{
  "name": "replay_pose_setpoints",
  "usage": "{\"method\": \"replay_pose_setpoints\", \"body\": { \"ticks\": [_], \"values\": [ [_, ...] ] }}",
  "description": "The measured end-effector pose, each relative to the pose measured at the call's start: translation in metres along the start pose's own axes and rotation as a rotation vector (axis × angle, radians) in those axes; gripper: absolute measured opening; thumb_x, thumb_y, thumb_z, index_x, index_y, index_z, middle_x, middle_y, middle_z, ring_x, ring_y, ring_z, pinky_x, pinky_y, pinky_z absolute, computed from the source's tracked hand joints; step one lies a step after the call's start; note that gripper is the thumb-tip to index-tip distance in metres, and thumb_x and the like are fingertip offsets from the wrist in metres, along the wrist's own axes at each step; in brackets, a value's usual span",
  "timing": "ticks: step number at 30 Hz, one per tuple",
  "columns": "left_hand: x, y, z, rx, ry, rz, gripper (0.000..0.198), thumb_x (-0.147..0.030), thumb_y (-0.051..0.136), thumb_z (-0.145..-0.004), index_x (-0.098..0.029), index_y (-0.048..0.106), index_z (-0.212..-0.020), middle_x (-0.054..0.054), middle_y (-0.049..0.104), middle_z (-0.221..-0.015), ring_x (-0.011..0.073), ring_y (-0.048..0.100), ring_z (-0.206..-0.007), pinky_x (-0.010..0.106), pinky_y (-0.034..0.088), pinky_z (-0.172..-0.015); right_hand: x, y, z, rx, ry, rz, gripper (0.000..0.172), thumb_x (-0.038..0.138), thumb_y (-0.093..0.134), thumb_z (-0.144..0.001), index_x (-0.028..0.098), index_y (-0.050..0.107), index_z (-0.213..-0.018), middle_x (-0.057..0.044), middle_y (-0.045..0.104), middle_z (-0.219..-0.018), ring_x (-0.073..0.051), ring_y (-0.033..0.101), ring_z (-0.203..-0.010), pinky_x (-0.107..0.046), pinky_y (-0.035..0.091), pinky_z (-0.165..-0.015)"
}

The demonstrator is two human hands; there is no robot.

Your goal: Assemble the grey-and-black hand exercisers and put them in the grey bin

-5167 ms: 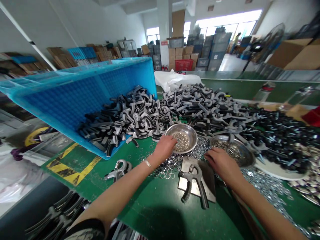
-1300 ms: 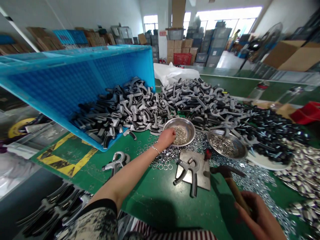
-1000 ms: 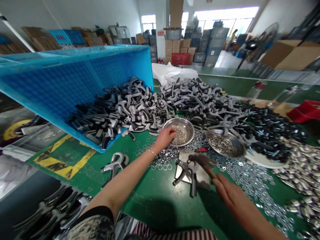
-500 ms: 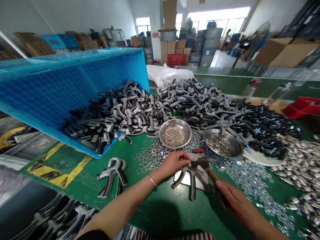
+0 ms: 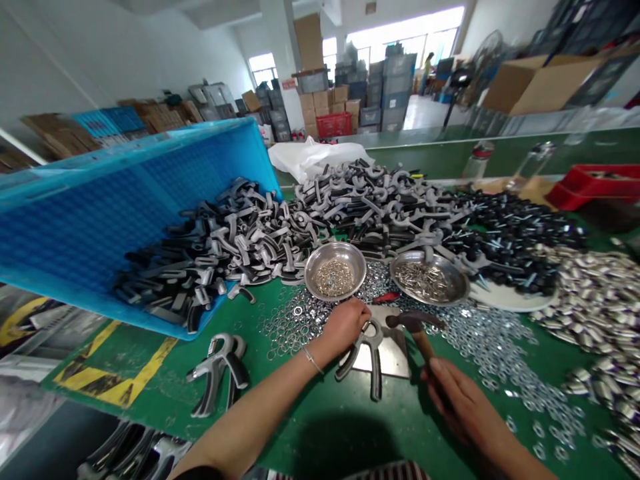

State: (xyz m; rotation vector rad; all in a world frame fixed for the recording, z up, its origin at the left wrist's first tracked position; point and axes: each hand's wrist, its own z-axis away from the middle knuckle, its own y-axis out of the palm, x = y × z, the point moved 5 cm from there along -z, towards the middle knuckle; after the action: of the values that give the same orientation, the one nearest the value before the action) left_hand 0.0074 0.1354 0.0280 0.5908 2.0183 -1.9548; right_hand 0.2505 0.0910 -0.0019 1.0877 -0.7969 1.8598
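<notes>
In my right hand (image 5: 457, 393) is a hammer (image 5: 423, 343), gripped by its wooden handle. Its dark head is raised beside a grey-and-black hand grip exerciser (image 5: 374, 357), which lies over a metal plate (image 5: 397, 357) with its two handles toward me. My left hand (image 5: 346, 328) has its fingertips pinched together at the exerciser's round top. What they pinch, if anything, is too small to make out. A second exerciser with a spring (image 5: 220, 367) stands to the left on the green table (image 5: 320, 427).
A blue crate (image 5: 150, 193) tipped on its side spills grey handles (image 5: 260, 233). Steel bowls of small metal parts (image 5: 336, 270) and pins (image 5: 425, 280) stand beyond my hands. Loose rings (image 5: 287, 330), nuts (image 5: 500, 353), black knobs (image 5: 520, 240) and metal sleeves (image 5: 595, 300) lie around. A red tray (image 5: 595, 187) sits far right.
The hammer head has moved right, away from the exerciser's top, leaving its round end uncovered. My left fingertips have shifted slightly off the top. The whole view has turned a little.
</notes>
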Motion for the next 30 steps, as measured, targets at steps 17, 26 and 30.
{"method": "replay_pose_setpoints", "body": {
  "ticks": [17, 26, 30],
  "values": [
    [-0.005, -0.002, 0.022, -0.108, 0.115, -0.102, 0.027, -0.033, 0.054, -0.097, -0.016, 0.057, -0.117, 0.013, 0.061, -0.117, 0.0265, 0.056, -0.112, 0.042, 0.043, -0.099, 0.055, -0.013, 0.001, 0.115, -0.130, 0.404, 0.044, 0.061, 0.038, -0.096, 0.023, 0.057, -0.085, 0.001, 0.059, -0.061, -0.016, 0.055, -0.052, -0.027, 0.042, -0.051],
    [-0.003, -0.014, 0.057, 0.060, 0.001, -0.040, 0.033, -0.038, 0.070, -0.082, -0.017, 0.063, -0.106, 0.012, 0.062, -0.108, 0.0316, 0.053, -0.108, 0.047, 0.039, -0.099, 0.105, -0.003, -0.024, 0.016, -0.353, 0.753, 0.035, 0.052, 0.034, -0.098, 0.024, 0.054, -0.093, -0.004, 0.065, -0.073, -0.022, 0.062, -0.067, -0.033, 0.043, -0.067],
    [-0.004, -0.011, 0.048, 0.094, -0.034, -0.102, 0.029, -0.038, 0.070, -0.082, -0.016, 0.066, -0.100, 0.013, 0.063, -0.103, 0.0323, 0.055, -0.104, 0.046, 0.040, -0.096, 0.093, 0.004, -0.047, 0.137, -0.308, 0.775, 0.039, 0.052, 0.032, -0.099, 0.025, 0.054, -0.080, -0.002, 0.063, -0.065, -0.021, 0.061, -0.064, -0.031, 0.043, -0.064]
  ]
}}
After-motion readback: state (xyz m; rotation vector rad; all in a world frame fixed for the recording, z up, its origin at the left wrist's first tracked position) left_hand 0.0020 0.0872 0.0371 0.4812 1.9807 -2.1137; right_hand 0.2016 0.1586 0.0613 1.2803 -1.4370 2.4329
